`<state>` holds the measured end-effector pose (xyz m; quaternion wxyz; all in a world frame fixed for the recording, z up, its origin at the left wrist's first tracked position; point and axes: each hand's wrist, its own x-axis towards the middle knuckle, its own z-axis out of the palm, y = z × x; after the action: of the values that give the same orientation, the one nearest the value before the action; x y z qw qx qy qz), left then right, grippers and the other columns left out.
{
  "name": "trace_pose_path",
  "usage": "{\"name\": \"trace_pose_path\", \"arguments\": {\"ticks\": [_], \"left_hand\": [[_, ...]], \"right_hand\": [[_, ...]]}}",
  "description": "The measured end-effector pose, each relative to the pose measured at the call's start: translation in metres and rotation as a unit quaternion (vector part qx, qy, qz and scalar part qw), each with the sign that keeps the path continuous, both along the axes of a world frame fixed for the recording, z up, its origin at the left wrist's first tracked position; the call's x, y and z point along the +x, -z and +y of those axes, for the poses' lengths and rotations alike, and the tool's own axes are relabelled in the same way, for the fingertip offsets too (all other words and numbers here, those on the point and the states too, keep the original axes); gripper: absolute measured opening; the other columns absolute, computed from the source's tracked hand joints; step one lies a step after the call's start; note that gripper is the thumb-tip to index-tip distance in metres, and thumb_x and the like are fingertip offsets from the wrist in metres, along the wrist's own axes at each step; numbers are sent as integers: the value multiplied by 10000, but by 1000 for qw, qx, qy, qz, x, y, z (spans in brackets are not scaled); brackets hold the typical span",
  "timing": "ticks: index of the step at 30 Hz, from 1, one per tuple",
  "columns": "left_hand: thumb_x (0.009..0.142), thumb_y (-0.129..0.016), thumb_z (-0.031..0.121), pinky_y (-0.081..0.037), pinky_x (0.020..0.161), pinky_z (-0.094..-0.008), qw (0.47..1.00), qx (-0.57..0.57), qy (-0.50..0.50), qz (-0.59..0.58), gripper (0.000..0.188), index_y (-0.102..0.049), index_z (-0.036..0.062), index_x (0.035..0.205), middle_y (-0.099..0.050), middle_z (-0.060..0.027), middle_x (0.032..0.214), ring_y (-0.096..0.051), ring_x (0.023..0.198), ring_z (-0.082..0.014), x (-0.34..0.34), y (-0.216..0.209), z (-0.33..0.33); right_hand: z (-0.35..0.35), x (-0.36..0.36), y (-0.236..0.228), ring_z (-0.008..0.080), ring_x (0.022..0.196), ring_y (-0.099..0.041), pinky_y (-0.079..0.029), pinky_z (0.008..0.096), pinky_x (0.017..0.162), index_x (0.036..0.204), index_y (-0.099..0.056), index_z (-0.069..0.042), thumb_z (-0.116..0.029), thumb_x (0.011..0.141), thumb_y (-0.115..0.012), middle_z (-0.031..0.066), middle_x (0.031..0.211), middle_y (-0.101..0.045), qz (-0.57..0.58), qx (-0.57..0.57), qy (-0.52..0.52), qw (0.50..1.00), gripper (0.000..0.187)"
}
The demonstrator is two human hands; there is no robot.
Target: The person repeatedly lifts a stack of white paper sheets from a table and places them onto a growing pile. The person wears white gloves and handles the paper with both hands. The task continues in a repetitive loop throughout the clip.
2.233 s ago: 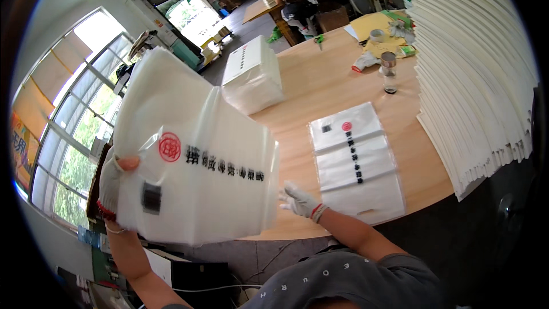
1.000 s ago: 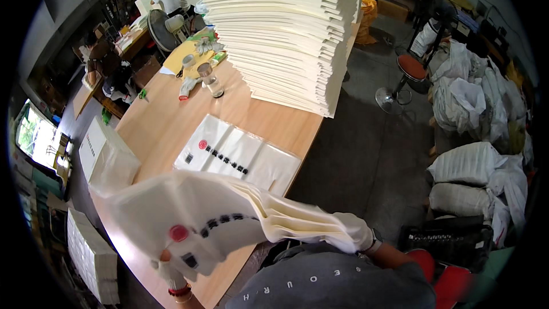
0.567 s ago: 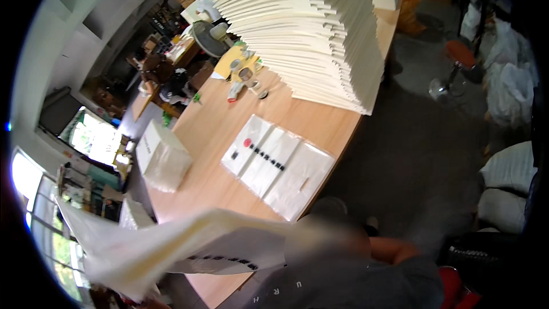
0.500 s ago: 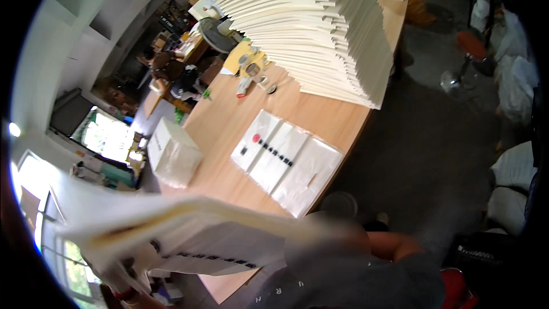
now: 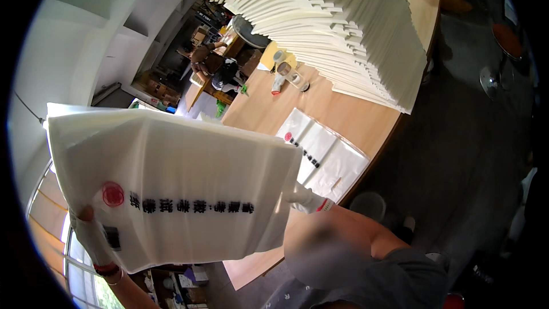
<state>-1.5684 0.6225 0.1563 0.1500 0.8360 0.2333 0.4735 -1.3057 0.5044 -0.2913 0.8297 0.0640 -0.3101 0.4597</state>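
Observation:
A clear plastic bag [image 5: 177, 160] with a red round mark and a row of black print hangs upright in front of me. It seems to hold a thick pale sheaf of paper. My left hand [image 5: 91, 233], in a white glove with a bare fingertip showing, grips its lower left edge. At the opposite edge, my right hand [image 5: 311, 199], in a white glove with a red-striped cuff, is closed on the bag, its fingertips partly hidden behind it. Just beyond my right hand, a flat stack of printed plastic bags [image 5: 337, 163] lies on the wooden table [image 5: 251, 106].
A tall fanned stack of folded cream paper [image 5: 354, 40] covers the table's far end. Beside it stand a clear jar [image 5: 293, 77] and yellow paper [image 5: 274, 54]. A red-topped stool [image 5: 506, 41] is at the right. Another person [image 5: 209, 60] works in the background.
The filled bag has risen and turned, so its printed face now shows flat toward me. My right hand has come into sight at its right edge. The view has shifted left.

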Motion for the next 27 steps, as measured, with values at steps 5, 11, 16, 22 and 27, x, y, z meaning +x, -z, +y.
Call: {"name": "trace_pose_path", "arguments": {"ticks": [5,11,16,22,27], "left_hand": [[838,-658,252,-489,815,-294,995,-22,97,12,455,-578,-5,1206,-631,-73,1046,-609,910,-183,67,-37,-28],[891,-578,201,-501,757,-290,999,27,2,31,351,-599,-3,1176,-635,-66,1009,-614,860,-160,46,-92,-6],[911,-515,158,-504,764,-276,998,-9,-45,43,304,-615,-2,1150,-643,-62,1018,-616,878,-151,43,-88,8],[924,-513,156,-543,720,-304,998,-55,-23,15,319,-608,-20,1172,-658,-110,1068,-653,848,-185,1,-80,80],[965,-517,162,-533,769,-299,996,-80,-19,32,303,-593,-31,1186,-661,-93,1086,-646,949,-182,-5,-33,99]], "right_hand": [[74,-3,24,222,1278,-484,-390,387,1079,1440,-368,-56,-179,826,-767,85,1368,-517,-51,-27,-94,994,743],[99,-58,-7,237,1253,-512,-423,402,1056,1404,-414,-68,-176,849,-735,92,1332,-545,44,28,-254,966,650],[72,-51,-14,199,1047,-640,-547,339,854,1288,-536,-54,-118,878,-673,93,1167,-642,36,47,-211,976,437],[52,-38,-18,167,992,-641,-530,318,860,1217,-573,-29,-118,916,-625,76,1101,-645,14,37,-207,977,318],[21,-21,-51,140,976,-621,-527,298,819,1162,-608,6,-88,930,-543,69,1079,-645,-20,-133,-17,991,259]]}}
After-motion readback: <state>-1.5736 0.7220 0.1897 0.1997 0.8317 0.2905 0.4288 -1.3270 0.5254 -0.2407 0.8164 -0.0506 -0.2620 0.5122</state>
